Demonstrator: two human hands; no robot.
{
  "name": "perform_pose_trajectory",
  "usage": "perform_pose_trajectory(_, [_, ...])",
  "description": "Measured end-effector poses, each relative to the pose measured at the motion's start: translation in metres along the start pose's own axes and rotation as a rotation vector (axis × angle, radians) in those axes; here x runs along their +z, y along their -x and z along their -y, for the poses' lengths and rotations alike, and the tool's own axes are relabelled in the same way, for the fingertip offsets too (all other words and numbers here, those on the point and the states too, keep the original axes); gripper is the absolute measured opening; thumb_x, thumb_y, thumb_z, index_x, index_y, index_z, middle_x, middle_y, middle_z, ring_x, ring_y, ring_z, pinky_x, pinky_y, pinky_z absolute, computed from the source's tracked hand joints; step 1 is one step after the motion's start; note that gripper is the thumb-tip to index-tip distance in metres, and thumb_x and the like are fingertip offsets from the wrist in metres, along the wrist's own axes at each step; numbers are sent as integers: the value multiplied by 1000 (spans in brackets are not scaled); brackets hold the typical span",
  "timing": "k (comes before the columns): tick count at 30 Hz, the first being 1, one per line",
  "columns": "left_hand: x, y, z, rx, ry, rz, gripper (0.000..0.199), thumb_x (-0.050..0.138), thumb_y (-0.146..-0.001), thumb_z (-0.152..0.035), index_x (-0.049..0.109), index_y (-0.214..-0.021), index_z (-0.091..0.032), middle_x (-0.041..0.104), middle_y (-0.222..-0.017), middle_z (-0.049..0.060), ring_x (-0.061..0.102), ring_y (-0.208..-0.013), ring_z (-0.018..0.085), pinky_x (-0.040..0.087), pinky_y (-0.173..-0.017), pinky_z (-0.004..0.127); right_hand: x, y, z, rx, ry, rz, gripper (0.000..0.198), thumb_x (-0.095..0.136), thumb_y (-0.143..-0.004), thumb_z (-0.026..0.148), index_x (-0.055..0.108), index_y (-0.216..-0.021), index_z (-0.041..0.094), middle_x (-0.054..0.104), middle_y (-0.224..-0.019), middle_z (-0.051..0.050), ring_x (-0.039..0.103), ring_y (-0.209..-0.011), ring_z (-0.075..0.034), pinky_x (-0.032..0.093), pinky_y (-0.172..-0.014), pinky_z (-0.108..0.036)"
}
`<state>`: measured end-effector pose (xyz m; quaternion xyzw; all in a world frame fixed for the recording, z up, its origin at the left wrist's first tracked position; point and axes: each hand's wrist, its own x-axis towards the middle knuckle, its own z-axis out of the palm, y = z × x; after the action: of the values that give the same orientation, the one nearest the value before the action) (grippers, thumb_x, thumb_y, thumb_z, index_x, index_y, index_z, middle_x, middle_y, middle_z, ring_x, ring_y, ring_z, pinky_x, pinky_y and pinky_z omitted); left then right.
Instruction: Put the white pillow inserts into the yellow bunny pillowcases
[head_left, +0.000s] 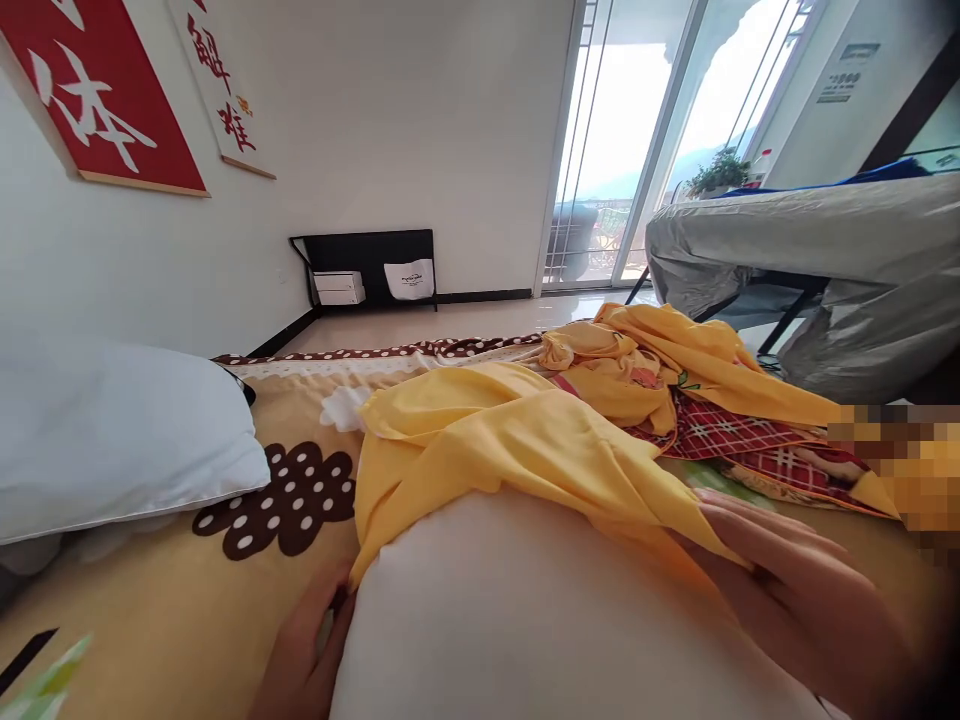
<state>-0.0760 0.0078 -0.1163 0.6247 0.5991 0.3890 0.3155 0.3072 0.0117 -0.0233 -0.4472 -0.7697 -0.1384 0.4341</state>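
A white pillow (pixel 540 610) lies in front of me on the bed, its far end covered by a yellow pillowcase (pixel 487 430). The near part of the pillow is bare. My left hand (pixel 304 650) is at the pillow's left side, fingers closed on the left edge of the pillowcase opening. On the other side, my right hand (pixel 802 590) grips the right edge of that opening, with the thumb partly hidden under the cloth. The opening stretches across the pillow between both hands.
Another white pillow (pixel 127 430) rests at the left on the patterned bedsheet (pixel 127 610). Crumpled yellow bedding (pixel 630 370) with red plaid cloth (pixel 735 435) lies at the right. Beyond stand a covered table (pixel 810 235), a black rack (pixel 367 255) and a sliding glass door (pixel 622 130).
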Motion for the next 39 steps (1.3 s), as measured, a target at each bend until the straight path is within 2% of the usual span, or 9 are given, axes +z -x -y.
perform_pose_trajectory(5, [-14, -3, -12, 197, -51, 87, 35, 46, -82, -54, 60, -88, -22, 63, -83, 7, 56, -74, 23, 46, -71, 34, -39, -30, 58, -333, 112, 154, 22, 42, -95, 23, 62, -86, 24, 61, -73, -3, 51, -68, -16, 39, -64, -30])
perform_pose_trajectory(9, [-15, 22, -16, 46, 233, 62, 51, 54, -72, -55, 56, -107, -18, 63, -108, 11, 60, -90, 26, 49, -75, 35, -44, -16, 79, -235, 67, 177, 22, 40, -96, 22, 61, -88, 21, 63, -88, -5, 52, -77, -16, 39, -72, -30])
perform_pose_trajectory(13, [-11, 76, -13, -92, 461, 89, 54, 58, -68, -55, 56, -105, -15, 62, -111, 12, 62, -93, 25, 51, -72, 32, -38, 14, 94, -105, -76, 146, 23, 39, -96, 25, 61, -89, 20, 62, -94, -7, 54, -83, -17, 42, -74, -29])
perform_pose_trajectory(17, [-23, 126, -22, -117, 415, 82, 53, 56, -72, -57, 56, -107, -16, 63, -107, 9, 62, -78, 18, 48, -58, 25, -45, 22, 116, -144, 68, 240, 29, 35, -96, 23, 63, -90, 21, 63, -99, -8, 55, -88, -19, 39, -78, -33])
perform_pose_trajectory(21, [-39, 162, -44, -183, 312, 169, 69, 51, -76, -65, 43, -129, -22, 63, -114, 10, 63, -67, 18, 43, -44, 24, -54, 15, 131, -70, 207, 336, 30, 33, -95, 22, 63, -94, 21, 63, -101, -8, 56, -82, -18, 37, -71, -29])
perform_pose_trajectory(24, [-34, 182, -52, -88, 248, 215, 87, 64, -69, -63, 34, -140, -21, 55, -131, 15, 60, -107, 29, 53, -77, 35, -52, 14, 138, 12, 256, 408, 28, 34, -94, 21, 62, -94, 21, 63, -93, -7, 55, -71, -16, 32, -60, -27])
perform_pose_trajectory(27, [-21, 193, -49, 10, 215, 189, 97, 72, -63, -58, 32, -142, -18, 34, -149, 14, 36, -135, 30, 34, -108, 39, -49, 17, 145, -33, 237, 440, 22, 41, -87, 12, 62, -86, 20, 63, -86, -6, 56, -75, -17, 31, -62, -26])
perform_pose_trajectory(33, [-20, 192, -55, 82, 358, 111, 92, 72, -60, -54, 39, -138, -16, 42, -144, 14, 41, -130, 32, 38, -105, 39, -64, -6, 153, 22, 181, 314, 22, 37, -89, 15, 58, -86, 19, 62, -88, -9, 54, -79, -19, 34, -65, -27])
perform_pose_trajectory(39, [-36, 190, -78, 147, 340, 183, 68, 68, -62, -43, 53, -125, -23, 56, -130, 7, 53, -115, 32, 43, -96, 41, -91, -36, 163, 105, 68, 75, 29, 28, -94, 24, 56, -93, 18, 62, -93, -10, 55, -85, -20, 40, -72, -28])
